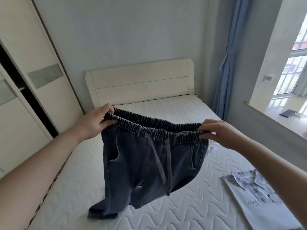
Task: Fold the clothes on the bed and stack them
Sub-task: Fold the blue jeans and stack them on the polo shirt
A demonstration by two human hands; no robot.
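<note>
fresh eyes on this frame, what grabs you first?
The dark denim shorts held up mid-frame over the bed, the left hand and the right hand each pinching an end of the elastic waistband, hem touching the white mattress. Next, a light printed garment lying flat at lower right.

Folded printed garment [259, 198] cut off at lower right edge, print perhaps lettering.
</note>
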